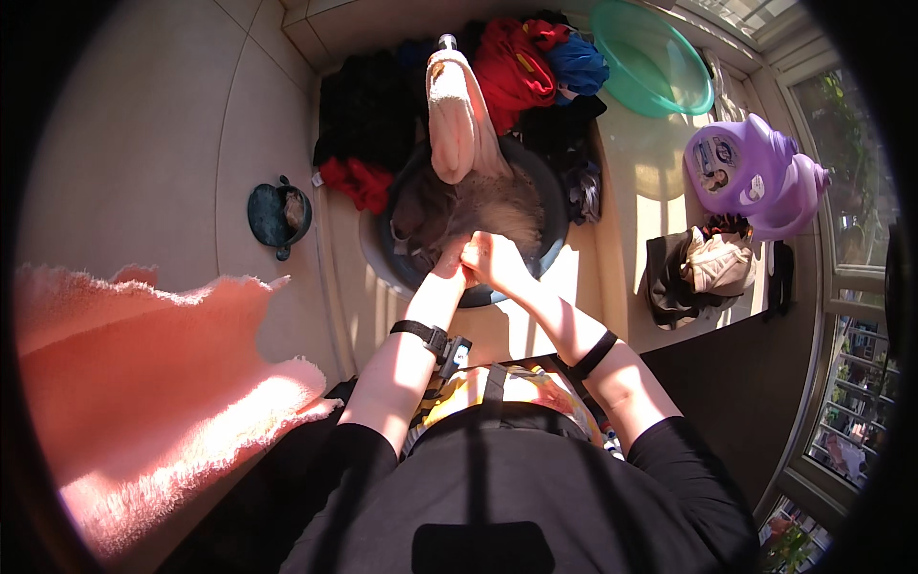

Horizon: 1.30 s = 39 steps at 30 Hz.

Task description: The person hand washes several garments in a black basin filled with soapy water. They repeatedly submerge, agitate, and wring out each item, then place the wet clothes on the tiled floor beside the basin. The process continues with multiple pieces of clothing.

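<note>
My left hand [455, 260] and my right hand [492, 260] meet over the near part of a dark round basin [556, 258]. Both look closed, fingers curled together; whether cloth is between them cannot be seen. Brownish, murky water [502, 204] fills the basin, and dark wet fabric [419, 215] lies in its left part. Beyond my hands a pale pink towel-like cloth [455, 118] hangs over a tap [447, 41], its lower end reaching into the basin.
Around the basin lie black clothes [369, 107], red cloth [513, 68] and blue cloth [578, 64]. A green basin [649, 61], purple detergent bottles [735, 161] and folded garments [717, 265] are on the right. A soap dish [265, 215] and pink fleecy cloth [158, 344] are left.
</note>
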{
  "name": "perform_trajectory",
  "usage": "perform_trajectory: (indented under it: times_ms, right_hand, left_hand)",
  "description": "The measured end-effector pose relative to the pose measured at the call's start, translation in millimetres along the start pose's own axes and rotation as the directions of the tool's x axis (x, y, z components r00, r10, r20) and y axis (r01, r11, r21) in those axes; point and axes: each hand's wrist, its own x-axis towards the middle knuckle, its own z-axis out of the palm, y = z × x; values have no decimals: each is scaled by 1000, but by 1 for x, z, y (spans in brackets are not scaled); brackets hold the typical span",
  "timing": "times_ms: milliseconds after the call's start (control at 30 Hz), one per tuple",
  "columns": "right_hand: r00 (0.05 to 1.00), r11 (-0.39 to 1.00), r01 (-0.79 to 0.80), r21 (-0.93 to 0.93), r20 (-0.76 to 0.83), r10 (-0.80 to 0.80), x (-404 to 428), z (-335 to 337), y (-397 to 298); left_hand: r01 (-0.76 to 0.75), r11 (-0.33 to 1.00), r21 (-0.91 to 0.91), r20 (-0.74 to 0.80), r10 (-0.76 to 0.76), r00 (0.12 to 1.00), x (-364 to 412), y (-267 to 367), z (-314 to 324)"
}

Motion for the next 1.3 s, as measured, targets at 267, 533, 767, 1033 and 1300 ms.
perform_trajectory:
  times_ms: [267,533,767,1033,1300]
  right_hand:
    - [984,974,-110,-200,-162,78,14,13,21]
    - [984,824,51,-565,168,54,26,23,81]
    - [992,777,-70,-625,42,123,31,29,73]
    - [910,797,-347,-495,27,414,35,49,92]
    - [991,962,-3,273,129,-33,10,6,-11]
  left_hand:
    - [-154,979,130,-132,171,976,24,-26,8]
    - [-341,932,122,131,326,936,-9,11,-21]
    - [-64,504,861,-171,406,898,36,43,-80]
    - [-45,942,333,-501,217,838,-52,11,31]
    - [115,986,-119,173,-93,981,-27,33,0]
